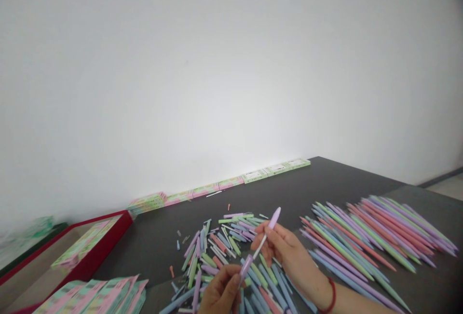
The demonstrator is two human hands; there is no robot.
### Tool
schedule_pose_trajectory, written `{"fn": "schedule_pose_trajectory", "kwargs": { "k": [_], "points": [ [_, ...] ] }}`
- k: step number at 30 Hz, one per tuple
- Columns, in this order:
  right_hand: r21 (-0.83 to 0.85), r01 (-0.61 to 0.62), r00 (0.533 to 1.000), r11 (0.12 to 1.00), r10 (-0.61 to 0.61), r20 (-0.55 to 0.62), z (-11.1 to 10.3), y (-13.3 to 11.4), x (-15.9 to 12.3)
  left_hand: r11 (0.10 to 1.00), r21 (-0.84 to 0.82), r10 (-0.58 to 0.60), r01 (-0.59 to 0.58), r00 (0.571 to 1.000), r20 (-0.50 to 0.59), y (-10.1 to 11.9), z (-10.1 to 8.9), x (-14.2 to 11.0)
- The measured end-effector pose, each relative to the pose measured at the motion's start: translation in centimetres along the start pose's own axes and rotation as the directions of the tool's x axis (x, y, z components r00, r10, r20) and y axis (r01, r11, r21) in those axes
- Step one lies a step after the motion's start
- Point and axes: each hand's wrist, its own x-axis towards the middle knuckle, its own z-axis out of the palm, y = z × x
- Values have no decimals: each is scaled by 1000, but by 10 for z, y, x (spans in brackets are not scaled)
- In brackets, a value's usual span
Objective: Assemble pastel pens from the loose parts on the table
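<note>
My right hand (293, 259) pinches a purple pen part (275, 216) between thumb and fingers, its rounded end pointing up. A thin white refill (259, 248) runs down from that part toward my left hand (221, 291). There, closed fingers hold a purple pen barrel (246, 266), tilted upward. The refill's lower end meets the top of the barrel; I cannot tell how far it goes in. Beneath both hands lies a loose pile of pen parts (193, 254) in purple, green, blue and coral, with white refills among them. A red cord (332, 295) circles my right wrist.
On the dark table (275, 193), long tapered pens (361, 237) lie in a spread heap at right. Small boxes (231, 182) line the wall. At left are a red-rimmed box (108, 244) holding cartons, printed packets (97, 297) and clear plastic wrapping (32, 237).
</note>
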Motion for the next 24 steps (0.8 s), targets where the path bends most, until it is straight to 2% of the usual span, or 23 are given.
{"fn": "schedule_pose_trajectory", "kwargs": {
  "k": [4, 10, 13, 17, 21, 24],
  "points": [
    [73, -39, 999, 997, 40, -14, -1, 4, 0, 991, 112, 78, -72, 996, -48, 2, -2, 1],
    [99, -50, 998, 994, 52, -21, 1, 10, -5, 989, 120, 94, -88, 995, -43, 2, 0, 2],
    [60, -82, 996, 995, 80, 45, 6, 19, -12, 988, 120, 102, -98, 994, -28, 4, 3, -1],
    [42, -197, 976, 979, 192, 105, 14, 27, -20, 980, 162, 118, -116, 993, 0, 6, 6, -5],
    [48, -248, 962, 968, 240, 131, 16, 31, -23, 931, 267, 256, -251, 967, 15, 3, 8, -8],
    [-35, -185, 970, 982, 189, 154, 12, 37, -25, 870, 402, 321, -285, 947, -24, 2, 10, -10]
  ]
}}
